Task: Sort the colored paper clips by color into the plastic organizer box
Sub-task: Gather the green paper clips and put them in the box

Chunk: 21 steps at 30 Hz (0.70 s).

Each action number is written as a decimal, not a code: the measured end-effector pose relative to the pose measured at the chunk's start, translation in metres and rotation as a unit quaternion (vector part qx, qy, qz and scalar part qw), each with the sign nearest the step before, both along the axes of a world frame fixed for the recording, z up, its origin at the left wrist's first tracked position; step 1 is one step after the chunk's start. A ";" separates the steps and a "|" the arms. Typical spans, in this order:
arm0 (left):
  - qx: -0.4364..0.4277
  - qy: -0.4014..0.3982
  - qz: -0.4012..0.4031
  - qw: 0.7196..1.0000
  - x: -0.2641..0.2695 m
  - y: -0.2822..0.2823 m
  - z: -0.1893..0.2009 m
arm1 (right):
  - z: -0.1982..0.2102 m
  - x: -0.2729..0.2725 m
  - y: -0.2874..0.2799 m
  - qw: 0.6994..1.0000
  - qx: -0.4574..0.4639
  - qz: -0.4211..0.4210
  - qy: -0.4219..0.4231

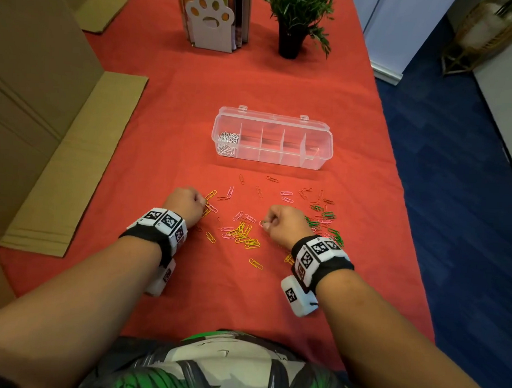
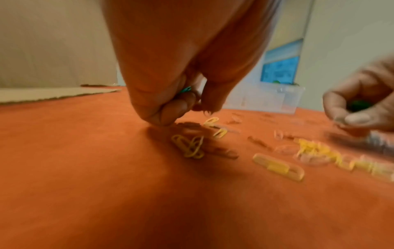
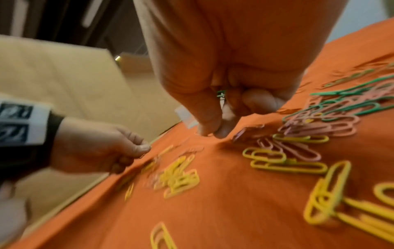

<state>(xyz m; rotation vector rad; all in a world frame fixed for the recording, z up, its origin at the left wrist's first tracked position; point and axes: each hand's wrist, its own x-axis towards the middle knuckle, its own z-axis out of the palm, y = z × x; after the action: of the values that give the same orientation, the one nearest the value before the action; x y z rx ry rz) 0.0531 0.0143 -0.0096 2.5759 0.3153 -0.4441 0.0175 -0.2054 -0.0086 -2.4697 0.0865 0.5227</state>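
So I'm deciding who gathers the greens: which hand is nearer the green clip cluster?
Right. The right hand sits just beside the green clips; the left hand is across the scattered pile.

You work on a matt, slightly fuzzy red cloth. The organizer box is clear, glossy plastic. The paper clips look smoothly coated in colour; the white ones gleam. Beside you lies dull brown cardboard.
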 end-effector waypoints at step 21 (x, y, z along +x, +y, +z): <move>-0.516 0.202 0.199 0.808 -0.001 -0.063 0.035 | 0.020 -0.002 -0.046 0.949 0.266 -0.168 0.035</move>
<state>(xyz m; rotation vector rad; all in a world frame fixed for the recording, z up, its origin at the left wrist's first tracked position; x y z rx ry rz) 0.0520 -0.0486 0.0259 1.2908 0.5540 -0.7418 0.0159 -0.2512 0.0110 -1.8586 0.3417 0.4170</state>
